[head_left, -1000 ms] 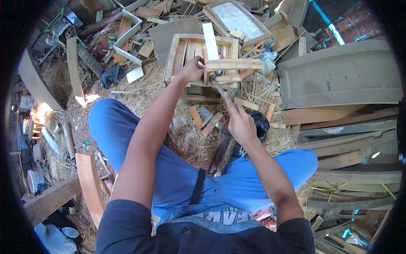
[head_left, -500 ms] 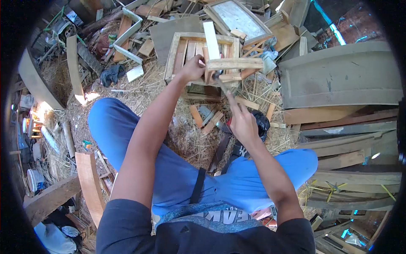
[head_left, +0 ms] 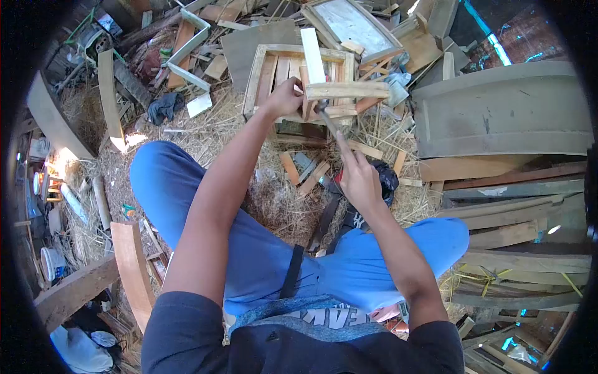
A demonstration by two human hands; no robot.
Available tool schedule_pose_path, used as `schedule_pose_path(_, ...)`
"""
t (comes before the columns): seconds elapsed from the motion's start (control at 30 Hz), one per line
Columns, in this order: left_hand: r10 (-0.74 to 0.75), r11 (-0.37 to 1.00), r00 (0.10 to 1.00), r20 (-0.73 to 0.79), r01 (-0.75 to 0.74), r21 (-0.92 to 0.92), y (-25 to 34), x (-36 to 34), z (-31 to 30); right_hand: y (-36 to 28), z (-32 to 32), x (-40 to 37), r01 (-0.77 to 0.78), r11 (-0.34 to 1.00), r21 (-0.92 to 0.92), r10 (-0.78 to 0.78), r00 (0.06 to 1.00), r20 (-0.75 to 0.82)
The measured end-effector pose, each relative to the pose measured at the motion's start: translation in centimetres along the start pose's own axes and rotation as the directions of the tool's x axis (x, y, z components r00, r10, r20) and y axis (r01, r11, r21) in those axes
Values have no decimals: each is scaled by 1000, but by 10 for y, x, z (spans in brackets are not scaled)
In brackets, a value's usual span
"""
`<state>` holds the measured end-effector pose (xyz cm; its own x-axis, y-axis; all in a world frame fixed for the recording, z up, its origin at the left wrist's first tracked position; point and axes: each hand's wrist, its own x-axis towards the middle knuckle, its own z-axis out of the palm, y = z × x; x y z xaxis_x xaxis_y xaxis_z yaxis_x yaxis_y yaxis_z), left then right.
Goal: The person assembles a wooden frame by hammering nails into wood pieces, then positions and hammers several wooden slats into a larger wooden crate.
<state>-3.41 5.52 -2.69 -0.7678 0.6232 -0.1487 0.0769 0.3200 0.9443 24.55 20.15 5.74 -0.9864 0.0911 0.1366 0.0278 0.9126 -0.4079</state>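
Observation:
My left hand [head_left: 286,98] is closed at the left side of a small wooden frame piece [head_left: 346,91], with its fingers round the upright part. My right hand [head_left: 359,182] grips the handle of a hammer [head_left: 331,126], whose head is beside the piece's lower left corner. A pale board [head_left: 313,55] stands up behind the piece's front bar. Beneath and behind them is a larger wooden frame [head_left: 250,84] with slats across its inside. Where the hammer head meets the wood is too small to make out.
A framed panel [head_left: 352,26] lies at the top. Large curved grey panels [head_left: 504,112] and stacked boards [head_left: 498,237] line the right side. Wood offcuts [head_left: 290,168] and straw lie before the frame. A curved plank [head_left: 132,268] stands near my left leg.
The small frame piece and the pale board have shifted very slightly. The hammer head has moved slightly right and down, while both hands keep almost the same places.

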Motion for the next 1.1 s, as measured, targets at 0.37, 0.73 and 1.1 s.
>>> schedule_pose_path(0.37,57,998,997,-42,-58,-22,8,-6,3,-2,2,2,-11,992,-126,27,992,123)
schedule_pose_path(0.73,60,997,995,-82,-55,63,3,-4,0,0,0,-3,46,995,89,-36,992,-119)
schedule_pose_path(1.1,57,998,998,-19,-56,12,10,-5,3,5,11,3,-2,998,-65,4,999,32)
